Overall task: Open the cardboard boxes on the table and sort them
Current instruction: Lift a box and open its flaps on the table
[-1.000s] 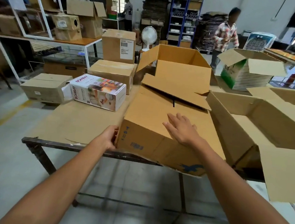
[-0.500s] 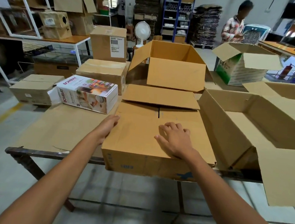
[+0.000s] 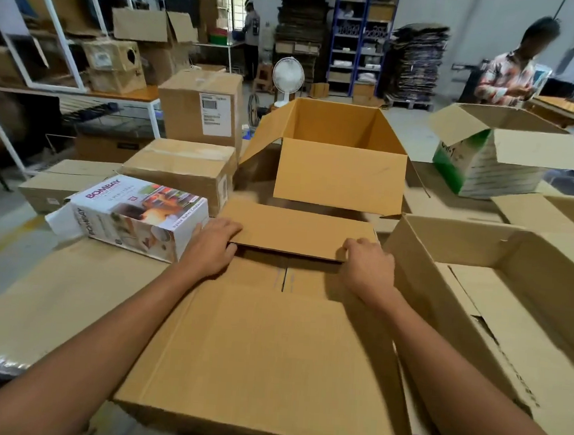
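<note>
A large brown cardboard box (image 3: pixel 260 359) lies on the table (image 3: pixel 49 301) right in front of me. Its far flap (image 3: pixel 295 230) stands slightly raised. My left hand (image 3: pixel 211 245) grips the flap's left near corner. My right hand (image 3: pixel 367 268) grips its right near corner. Behind it stands an open brown box (image 3: pixel 338 159) with its flaps up. A big open box (image 3: pixel 499 289) sits to the right. A white printed Bombay box (image 3: pixel 134 219) lies on its side to the left.
Two closed brown boxes (image 3: pixel 182 171) (image 3: pixel 203 107) stand at the back left. An open green and white box (image 3: pixel 496 155) sits at the back right. A person (image 3: pixel 510 73) stands behind it. Shelves with more boxes line the left wall, and a white fan (image 3: pixel 287 76) stands beyond.
The box has been squared up in front of me. Both hands moved forward from its top and side to the far flap, and now grip its near corners.
</note>
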Tool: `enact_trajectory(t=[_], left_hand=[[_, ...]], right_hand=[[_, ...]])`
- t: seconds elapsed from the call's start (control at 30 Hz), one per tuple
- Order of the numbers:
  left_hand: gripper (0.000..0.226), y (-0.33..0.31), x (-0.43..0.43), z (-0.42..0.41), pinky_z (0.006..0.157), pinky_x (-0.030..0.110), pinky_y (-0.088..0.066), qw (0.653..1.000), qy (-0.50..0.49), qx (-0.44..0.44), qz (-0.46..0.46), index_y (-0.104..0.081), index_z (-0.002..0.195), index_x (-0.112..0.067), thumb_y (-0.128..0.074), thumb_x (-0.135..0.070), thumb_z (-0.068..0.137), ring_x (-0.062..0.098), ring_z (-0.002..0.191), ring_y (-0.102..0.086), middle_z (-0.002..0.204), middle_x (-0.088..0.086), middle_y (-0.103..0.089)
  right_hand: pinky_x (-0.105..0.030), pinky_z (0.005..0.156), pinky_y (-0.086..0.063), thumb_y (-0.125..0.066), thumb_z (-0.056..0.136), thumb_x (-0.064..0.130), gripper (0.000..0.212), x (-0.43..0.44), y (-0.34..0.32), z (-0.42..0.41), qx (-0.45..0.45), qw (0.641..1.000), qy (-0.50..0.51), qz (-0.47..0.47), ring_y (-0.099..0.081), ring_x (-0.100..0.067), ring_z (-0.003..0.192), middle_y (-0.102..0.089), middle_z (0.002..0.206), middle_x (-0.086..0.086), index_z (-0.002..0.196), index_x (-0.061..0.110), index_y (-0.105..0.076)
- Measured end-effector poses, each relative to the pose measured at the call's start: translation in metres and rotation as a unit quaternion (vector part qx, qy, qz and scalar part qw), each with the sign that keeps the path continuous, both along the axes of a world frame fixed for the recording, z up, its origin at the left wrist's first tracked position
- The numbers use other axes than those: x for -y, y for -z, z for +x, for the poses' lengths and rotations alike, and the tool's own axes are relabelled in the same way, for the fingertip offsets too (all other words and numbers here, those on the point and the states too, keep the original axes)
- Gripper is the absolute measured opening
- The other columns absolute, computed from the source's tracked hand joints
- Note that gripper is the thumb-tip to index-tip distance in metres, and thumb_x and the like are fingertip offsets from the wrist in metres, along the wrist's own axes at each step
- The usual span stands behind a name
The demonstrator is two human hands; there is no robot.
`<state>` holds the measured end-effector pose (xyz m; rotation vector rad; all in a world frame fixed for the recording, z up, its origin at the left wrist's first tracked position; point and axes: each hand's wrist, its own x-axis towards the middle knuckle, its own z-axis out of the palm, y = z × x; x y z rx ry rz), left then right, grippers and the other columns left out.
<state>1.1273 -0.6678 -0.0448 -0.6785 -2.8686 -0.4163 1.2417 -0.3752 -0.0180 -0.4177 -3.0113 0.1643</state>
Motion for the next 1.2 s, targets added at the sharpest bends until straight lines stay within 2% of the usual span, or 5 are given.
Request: enact_trajectory(t=[0.2,0.57,0.73,0.87,1.2], left_hand=[[0.024,-0.063,-0.021,-0.055,0.083,0.036,-0.050,0.977,-0.032,-0.102,0.183,-0.074,0.103,-0.016,-0.073,-0.010,0.080,0.024,0.096,-0.064,0.101,0.004,-0.071],[0.080,-0.043,-0.097,-0.156,0.107,0.051,-0.040,0.953,-0.168,-0.067,0.243,-0.003,0.158,-0.034,-0.057,-0.040,0.098,0.039,0.139,-0.037,0.161,0.017,-0.013],[0.048,0.016,-0.080,-0.176,0.096,0.050,-0.047,0.989,-0.142,0.041,0.028,-0.043,0.143,-0.020,-0.038,-0.046,0.103,0.041,0.124,-0.051,0.143,0.022,-0.043],[0.055,0.021,-0.085,-0.180,0.086,0.043,-0.046,0.982,-0.153,0.046,-0.100,-0.067,0.112,-0.011,-0.025,-0.045,0.103,0.039,0.109,-0.061,0.121,0.023,-0.064],[0.062,0.017,-0.084,-0.170,0.103,0.054,-0.037,0.979,-0.154,0.077,-0.110,-0.061,0.129,-0.016,-0.016,-0.051,0.104,0.040,0.125,-0.047,0.136,0.023,-0.054]], right_hand=[[-0.034,0.071,-0.054,-0.061,0.089,0.042,0.024,-0.053,-0.045,-0.048,-0.193,0.981,-0.002,-0.015,-0.065,-0.024,0.083,-0.070,0.089,-0.001,0.097,0.021,-0.068],[-0.050,0.104,-0.045,-0.072,0.088,0.024,0.104,-0.090,-0.004,-0.154,-0.226,0.958,0.070,-0.163,-0.042,-0.032,0.131,-0.026,0.153,-0.016,0.155,0.035,0.006],[-0.047,0.085,-0.052,-0.043,0.099,0.044,0.039,-0.099,0.048,-0.161,-0.070,0.976,0.066,-0.194,-0.057,-0.035,0.100,-0.046,0.126,-0.016,0.132,0.022,-0.039],[-0.040,0.081,-0.049,-0.024,0.098,0.057,0.058,-0.108,0.058,-0.171,0.023,0.985,0.066,-0.160,-0.060,-0.029,0.092,-0.065,0.108,-0.012,0.113,0.016,-0.063],[-0.045,0.082,-0.051,-0.026,0.098,0.050,0.054,-0.100,0.056,-0.165,-0.022,0.988,0.064,-0.136,-0.060,-0.034,0.096,-0.066,0.106,-0.014,0.107,0.012,-0.062]])
